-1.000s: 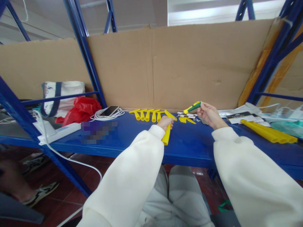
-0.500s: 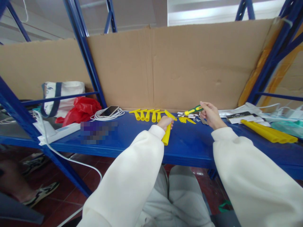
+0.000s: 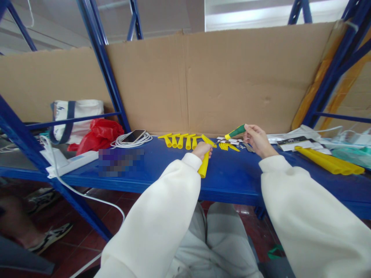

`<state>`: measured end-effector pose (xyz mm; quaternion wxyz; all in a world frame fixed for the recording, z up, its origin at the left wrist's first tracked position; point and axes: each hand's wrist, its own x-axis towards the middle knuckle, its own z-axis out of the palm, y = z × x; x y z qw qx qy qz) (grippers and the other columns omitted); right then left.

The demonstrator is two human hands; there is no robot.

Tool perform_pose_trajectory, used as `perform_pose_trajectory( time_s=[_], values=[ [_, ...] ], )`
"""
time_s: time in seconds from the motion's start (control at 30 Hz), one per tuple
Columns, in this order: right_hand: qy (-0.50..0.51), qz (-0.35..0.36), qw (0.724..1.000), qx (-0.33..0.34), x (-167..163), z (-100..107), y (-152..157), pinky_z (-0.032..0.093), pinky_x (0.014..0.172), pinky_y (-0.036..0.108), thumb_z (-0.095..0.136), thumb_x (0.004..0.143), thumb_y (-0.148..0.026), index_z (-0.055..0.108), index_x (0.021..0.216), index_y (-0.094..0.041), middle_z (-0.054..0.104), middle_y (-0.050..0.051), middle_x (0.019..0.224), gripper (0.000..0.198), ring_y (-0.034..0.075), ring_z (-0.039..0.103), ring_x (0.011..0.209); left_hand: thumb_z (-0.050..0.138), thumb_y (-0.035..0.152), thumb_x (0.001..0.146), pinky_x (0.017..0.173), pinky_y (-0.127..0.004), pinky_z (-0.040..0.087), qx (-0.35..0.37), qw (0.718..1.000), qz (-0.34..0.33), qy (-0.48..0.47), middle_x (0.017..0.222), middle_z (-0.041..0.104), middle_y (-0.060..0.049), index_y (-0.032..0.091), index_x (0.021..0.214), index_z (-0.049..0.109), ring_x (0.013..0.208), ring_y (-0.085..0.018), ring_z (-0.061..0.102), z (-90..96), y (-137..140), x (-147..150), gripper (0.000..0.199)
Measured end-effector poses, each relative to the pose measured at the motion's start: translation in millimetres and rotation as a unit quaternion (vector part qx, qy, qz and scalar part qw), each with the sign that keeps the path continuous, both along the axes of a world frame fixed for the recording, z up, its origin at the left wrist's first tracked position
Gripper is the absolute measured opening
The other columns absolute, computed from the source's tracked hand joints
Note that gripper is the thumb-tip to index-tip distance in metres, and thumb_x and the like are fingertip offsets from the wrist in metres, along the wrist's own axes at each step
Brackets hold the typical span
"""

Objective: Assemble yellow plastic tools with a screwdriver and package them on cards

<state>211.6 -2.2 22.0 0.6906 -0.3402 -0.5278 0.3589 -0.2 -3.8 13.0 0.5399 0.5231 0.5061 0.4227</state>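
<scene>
My left hand (image 3: pixel 202 150) is closed around a yellow plastic tube-shaped piece (image 3: pixel 204 166), whose round hollow end points toward me. A yellow crosspiece (image 3: pixel 208 141) sticks out at its far end. My right hand (image 3: pixel 256 139) pinches the handle end of a green and yellow screwdriver (image 3: pixel 235 132). The screwdriver's shaft slants down left to the yellow piece near my left fingers; exactly where its tip sits is too small to tell. Several similar yellow T-shaped pieces (image 3: pixel 180 142) lie in a row left of my left hand.
Small yellow parts (image 3: pixel 228 146) lie beyond my hands. Several yellow tubes (image 3: pixel 330 161) rest at the right on the blue shelf (image 3: pixel 232 179). A phone (image 3: pixel 134 136) sits on a coiled white cable at left, near a red bag (image 3: pixel 100 133). A cardboard panel (image 3: pixel 232 81) stands behind.
The screwdriver's handle has turned about its axis, showing more green now. My right fingers have shifted slightly and opened a little on the handle end. My left hand stays still.
</scene>
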Motion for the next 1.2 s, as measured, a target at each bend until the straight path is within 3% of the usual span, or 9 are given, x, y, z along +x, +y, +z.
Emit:
perform_pose_trajectory(
  time_s=[0.27, 0.53, 0.77, 0.93, 1.03, 1.2],
  values=[
    [-0.002, -0.002, 1.0, -0.029, 2.4, -1.7, 2.0, 0.03, 0.033, 0.016, 0.082, 0.069, -0.047, 0.051, 0.076, -0.023, 0.039, -0.011, 0.04, 0.039, 0.006, 0.034, 0.033, 0.052, 0.0, 0.084, 0.042, -0.02, 0.03, -0.004, 1.0, 0.005, -0.003, 0.048, 0.043, 0.007, 0.019, 0.068, 0.045, 0.039, -0.006, 0.038, 1.1, -1.1, 0.1, 0.025],
    [-0.01, 0.053, 0.998, -0.015, 0.3, 1.9, -2.7, 0.041, 0.041, 0.018, 0.084, 0.069, -0.041, 0.059, 0.08, -0.022, 0.052, -0.007, 0.054, 0.033, 0.008, 0.05, 0.046, 0.055, 0.003, 0.084, 0.044, -0.02, 0.031, -0.004, 1.0, 0.012, 0.003, 0.047, 0.043, 0.007, 0.017, 0.072, 0.05, 0.04, -0.007, 0.039, 0.3, 0.0, 0.8, 0.019],
    [-0.003, 0.007, 1.0, -0.008, 1.3, -1.8, 1.7, 0.037, 0.038, 0.017, 0.085, 0.065, -0.046, 0.05, 0.071, -0.023, 0.049, -0.008, 0.047, 0.043, 0.008, 0.046, 0.041, 0.052, 0.002, 0.086, 0.043, -0.019, 0.03, -0.006, 1.0, 0.003, -0.007, 0.047, 0.043, 0.007, 0.018, 0.07, 0.047, 0.039, -0.006, 0.038, 2.1, -3.3, 1.6, 0.024],
    [-0.015, -0.011, 0.999, -0.026, 4.7, -4.7, 5.5, 0.033, 0.035, 0.016, 0.082, 0.068, -0.05, 0.048, 0.075, -0.024, 0.044, -0.01, 0.043, 0.043, 0.007, 0.039, 0.036, 0.061, 0.004, 0.082, 0.042, -0.019, 0.029, -0.003, 1.0, 0.008, -0.013, 0.049, 0.044, 0.007, 0.018, 0.066, 0.045, 0.038, -0.005, 0.037, 1.3, -1.7, 2.4, 0.027],
    [-0.018, 0.001, 0.999, -0.028, 5.2, -4.9, 5.1, 0.032, 0.034, 0.016, 0.081, 0.068, -0.053, 0.05, 0.074, -0.024, 0.041, -0.01, 0.043, 0.044, 0.007, 0.038, 0.036, 0.061, 0.004, 0.082, 0.042, -0.019, 0.03, -0.001, 1.0, 0.013, -0.011, 0.049, 0.044, 0.007, 0.018, 0.065, 0.045, 0.038, -0.005, 0.037, 0.1, 0.2, 2.4, 0.027],
    [-0.006, 0.047, 0.998, -0.03, 1.5, -2.2, 0.2, 0.039, 0.04, 0.016, 0.084, 0.068, -0.046, 0.056, 0.075, -0.022, 0.05, -0.007, 0.05, 0.038, 0.007, 0.047, 0.045, 0.056, 0.004, 0.085, 0.044, -0.019, 0.031, 0.004, 1.0, 0.025, -0.01, 0.049, 0.044, 0.006, 0.018, 0.068, 0.046, 0.04, -0.006, 0.039, -0.4, 1.7, 1.1, 0.024]
  ],
)
